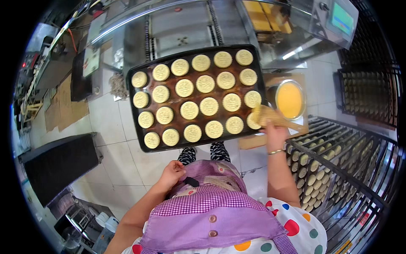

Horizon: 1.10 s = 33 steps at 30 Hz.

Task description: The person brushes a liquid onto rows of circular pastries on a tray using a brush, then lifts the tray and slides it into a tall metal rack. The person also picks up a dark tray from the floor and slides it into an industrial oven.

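Note:
A dark baking tray (177, 96) lies ahead of me, holding rows of round, pale yellow mooncakes (209, 106) with stamped tops. My right hand (275, 134) grips a wide pastry brush (267, 115) by its wooden handle. Its yellowed bristles are over the mooncake at the tray's near right corner, partly covering it. To the right of the tray stands a clear bowl (289, 100) of orange-yellow liquid, which looks like egg wash. My left hand (173, 172) is held near my apron, off the tray, with its fingers curled; whether anything is in them is hidden.
Beyond the tray is a metal machine with a conveyor (179, 31) and a control screen (342, 19). A black rack (338, 156) at the right holds more trays of mooncakes. A black panel (59, 165) stands at the left. Cardboard (249, 142) lies under the bowl.

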### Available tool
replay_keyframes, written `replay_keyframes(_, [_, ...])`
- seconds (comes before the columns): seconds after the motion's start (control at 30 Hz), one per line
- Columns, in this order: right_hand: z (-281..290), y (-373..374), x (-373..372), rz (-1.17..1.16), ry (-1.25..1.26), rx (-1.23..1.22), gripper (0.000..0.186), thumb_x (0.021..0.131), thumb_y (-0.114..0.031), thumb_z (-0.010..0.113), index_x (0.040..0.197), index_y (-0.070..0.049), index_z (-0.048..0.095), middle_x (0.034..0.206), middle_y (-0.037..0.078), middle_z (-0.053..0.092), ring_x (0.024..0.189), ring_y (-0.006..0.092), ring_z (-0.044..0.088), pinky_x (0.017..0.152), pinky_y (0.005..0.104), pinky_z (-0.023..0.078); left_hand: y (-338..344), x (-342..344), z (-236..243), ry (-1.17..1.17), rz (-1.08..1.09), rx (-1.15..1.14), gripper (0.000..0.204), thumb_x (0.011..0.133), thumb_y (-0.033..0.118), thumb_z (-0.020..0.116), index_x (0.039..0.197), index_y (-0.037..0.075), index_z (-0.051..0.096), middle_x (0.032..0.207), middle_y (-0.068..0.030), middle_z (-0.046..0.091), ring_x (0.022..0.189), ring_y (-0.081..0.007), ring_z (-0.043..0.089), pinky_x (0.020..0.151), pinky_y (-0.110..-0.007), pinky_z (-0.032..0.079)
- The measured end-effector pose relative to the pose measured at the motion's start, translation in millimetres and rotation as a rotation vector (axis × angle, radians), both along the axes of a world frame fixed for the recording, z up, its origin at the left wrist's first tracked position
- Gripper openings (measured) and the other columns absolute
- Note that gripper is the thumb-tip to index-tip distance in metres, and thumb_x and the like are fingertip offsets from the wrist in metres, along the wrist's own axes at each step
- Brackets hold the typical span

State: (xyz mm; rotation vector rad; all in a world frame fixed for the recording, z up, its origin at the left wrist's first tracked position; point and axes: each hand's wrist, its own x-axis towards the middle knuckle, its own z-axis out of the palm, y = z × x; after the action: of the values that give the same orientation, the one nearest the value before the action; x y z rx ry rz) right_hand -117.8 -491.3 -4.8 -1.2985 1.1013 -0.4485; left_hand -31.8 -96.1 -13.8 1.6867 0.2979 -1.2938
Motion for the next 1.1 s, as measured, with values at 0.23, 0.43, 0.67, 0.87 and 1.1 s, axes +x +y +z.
replay_keyframes(0.23, [-39.6, 176.7, 127.1, 0.367, -0.037, -0.226, 0.054, 0.082, -0.006, 0.061, 0.133, -0.003, 0.042, 0.108, 0.011, 0.060, 0.086, 0.0156, 0.061, 0.066, 0.0286, 0.053, 62.7, 10.2, -6.6, -0.034, 0.052, -0.049, 0.030, 0.078, -0.004, 0.065, 0.103, 0.000, 0.048, 0.095, -0.0075, 0.054, 0.089, -0.0157, 0.057, 0.076, -0.026, 0.048])
replay_keyframes(0.43, [-13.4, 96.9, 112.4, 0.219, 0.344, -0.545, 0.048, 0.081, -0.005, 0.060, 0.125, 0.003, 0.046, 0.108, 0.016, 0.063, 0.094, 0.0233, 0.064, 0.083, 0.0323, 0.049, 118.2, 15.2, -3.7, -0.060, 0.140, -0.015, 0.030, 0.078, -0.003, 0.066, 0.102, 0.001, 0.048, 0.096, -0.0076, 0.054, 0.089, -0.0167, 0.057, 0.076, -0.027, 0.049])
replay_keyframes(0.67, [-37.9, 142.3, 131.0, 0.392, 0.207, -0.528, 0.039, 0.081, -0.012, 0.061, 0.118, 0.000, 0.054, 0.101, 0.014, 0.065, 0.094, 0.0248, 0.063, 0.083, 0.0354, 0.048, 150.9, 25.7, -16.4, -0.095, 0.106, -0.028, 0.028, 0.078, -0.001, 0.066, 0.100, 0.001, 0.049, 0.095, -0.0066, 0.055, 0.089, -0.0164, 0.057, 0.077, -0.027, 0.049])
replay_keyframes(0.87, [-29.0, 260.1, 196.4, 0.481, 0.126, -0.293, 0.046, 0.078, -0.018, 0.061, 0.122, -0.006, 0.054, 0.101, 0.019, 0.065, 0.096, 0.0318, 0.062, 0.085, 0.0367, 0.048, 142.2, 45.6, 0.3, -0.092, 0.091, -0.067, 0.030, 0.077, -0.003, 0.067, 0.100, 0.002, 0.049, 0.096, -0.0064, 0.055, 0.089, -0.0140, 0.056, 0.078, -0.026, 0.048])
replay_keyframes(1.1, [-40.1, 59.3, 115.4, 0.140, 0.224, -0.348, 0.037, 0.084, 0.000, 0.053, 0.120, -0.001, 0.047, 0.102, 0.012, 0.061, 0.074, 0.0173, 0.064, 0.052, 0.0272, 0.053, 172.8, 37.7, -8.8, -0.079, 0.167, -0.011, 0.029, 0.077, -0.002, 0.066, 0.100, 0.002, 0.050, 0.094, -0.0062, 0.055, 0.090, -0.0158, 0.057, 0.078, -0.027, 0.048])
